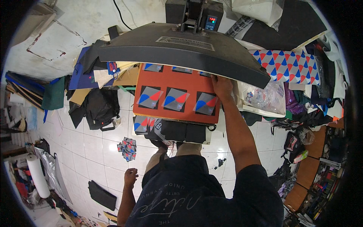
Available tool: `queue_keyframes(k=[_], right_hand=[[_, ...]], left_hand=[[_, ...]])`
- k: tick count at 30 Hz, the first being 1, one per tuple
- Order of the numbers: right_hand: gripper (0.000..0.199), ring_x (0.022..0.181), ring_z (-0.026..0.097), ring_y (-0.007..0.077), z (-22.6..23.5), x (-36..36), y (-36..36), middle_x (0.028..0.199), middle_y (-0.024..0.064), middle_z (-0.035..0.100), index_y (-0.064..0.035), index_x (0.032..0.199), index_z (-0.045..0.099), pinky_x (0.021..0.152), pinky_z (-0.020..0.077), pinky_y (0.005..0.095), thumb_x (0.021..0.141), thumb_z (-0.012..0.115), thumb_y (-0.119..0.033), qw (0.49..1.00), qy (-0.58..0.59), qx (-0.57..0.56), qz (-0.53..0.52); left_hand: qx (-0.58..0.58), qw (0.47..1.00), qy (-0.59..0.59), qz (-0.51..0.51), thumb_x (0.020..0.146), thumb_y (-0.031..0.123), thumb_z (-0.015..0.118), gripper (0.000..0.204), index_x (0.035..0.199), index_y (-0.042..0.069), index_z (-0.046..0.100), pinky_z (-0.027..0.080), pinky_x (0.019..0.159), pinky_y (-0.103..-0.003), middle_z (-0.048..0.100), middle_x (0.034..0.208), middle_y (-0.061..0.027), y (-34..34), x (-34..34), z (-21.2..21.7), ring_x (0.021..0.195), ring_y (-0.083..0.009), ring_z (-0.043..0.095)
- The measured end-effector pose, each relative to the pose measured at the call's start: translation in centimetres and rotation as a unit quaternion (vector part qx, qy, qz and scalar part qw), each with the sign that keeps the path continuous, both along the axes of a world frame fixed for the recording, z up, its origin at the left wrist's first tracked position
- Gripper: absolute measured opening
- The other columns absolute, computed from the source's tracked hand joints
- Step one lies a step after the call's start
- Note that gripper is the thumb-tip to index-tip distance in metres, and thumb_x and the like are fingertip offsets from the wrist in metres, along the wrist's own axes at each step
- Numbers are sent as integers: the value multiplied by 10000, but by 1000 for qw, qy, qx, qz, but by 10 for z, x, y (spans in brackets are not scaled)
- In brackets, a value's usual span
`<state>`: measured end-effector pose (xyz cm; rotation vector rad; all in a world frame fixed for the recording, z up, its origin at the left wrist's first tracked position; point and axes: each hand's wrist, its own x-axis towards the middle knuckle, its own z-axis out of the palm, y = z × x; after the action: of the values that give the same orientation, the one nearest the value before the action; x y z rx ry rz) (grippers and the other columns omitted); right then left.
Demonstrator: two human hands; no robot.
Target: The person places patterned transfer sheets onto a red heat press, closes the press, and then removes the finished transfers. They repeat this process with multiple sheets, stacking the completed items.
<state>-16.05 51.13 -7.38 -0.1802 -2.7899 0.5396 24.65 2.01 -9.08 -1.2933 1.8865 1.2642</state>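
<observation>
In front of me a heat press stands with its dark grey upper plate (181, 43) raised. Under it, the orange-red lower pad (170, 115) carries several black fabric squares, each topped by a tilted grey, blue and red printed piece (176, 99). My right hand (222, 86) reaches to the pad's right side, close to the back right square; its fingertips are partly hidden under the plate's edge, so I cannot see whether they hold anything. Low on the left, my left hand (131, 176) hangs away from the press with curled fingers and nothing visible in it.
Printed pieces and black fabric (177, 130) lie on a shelf below the pad. More printed pieces (127, 148) are heaped on the tiled floor. A patterned sheet (287, 66) and a white tray with clear plastic (264, 96) sit to the right. A black bag (101, 108) stands left.
</observation>
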Motion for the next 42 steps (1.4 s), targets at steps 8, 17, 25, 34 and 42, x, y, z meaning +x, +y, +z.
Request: queue_keyframes(k=[8, 17, 25, 34, 42], right_hand=[[323, 889, 637, 385, -18, -6, 8, 988, 163, 646, -115, 1093, 621, 759, 519, 498, 902, 567, -369, 997, 45, 56, 21], [328, 903, 635, 395, -14, -6, 8, 1017, 172, 649, -113, 1100, 622, 783, 516, 498, 893, 581, -364, 998, 18, 50, 14], [346, 886, 640, 403, -20, -5, 9, 998, 186, 655, -130, 1091, 631, 770, 521, 497, 888, 580, -406, 996, 61, 67, 20], [422, 884, 646, 401, -22, -8, 12, 983, 195, 658, -85, 1078, 631, 757, 529, 491, 893, 559, -457, 992, 88, 86, 16], [379, 930, 630, 411, 16, 2, 11, 1044, 206, 649, -58, 1091, 634, 807, 503, 485, 869, 608, -364, 999, 30, 17, -35]], left_hand=[[10, 1000, 1, 5, 850, 242, 653, 290, 1057, 47, 596, 463, 526, -284, 636, 856, -66, -4, 6, -7, 681, -157, 633], [2, 1000, 1, 11, 850, 237, 653, 291, 1057, 40, 600, 461, 520, -281, 645, 875, -78, -1, 3, -5, 684, -163, 637], [-2, 1000, -1, 2, 849, 240, 655, 296, 1056, 34, 605, 464, 535, -291, 645, 877, -85, 1, 0, -2, 689, -170, 640], [4, 1000, 0, -3, 852, 250, 652, 298, 1054, 36, 604, 461, 526, -291, 640, 871, -77, 0, 1, -4, 685, -171, 641], [-12, 1000, 5, -12, 856, 264, 645, 306, 1052, 32, 604, 468, 534, -296, 646, 871, -90, 0, 0, -2, 702, -172, 644]])
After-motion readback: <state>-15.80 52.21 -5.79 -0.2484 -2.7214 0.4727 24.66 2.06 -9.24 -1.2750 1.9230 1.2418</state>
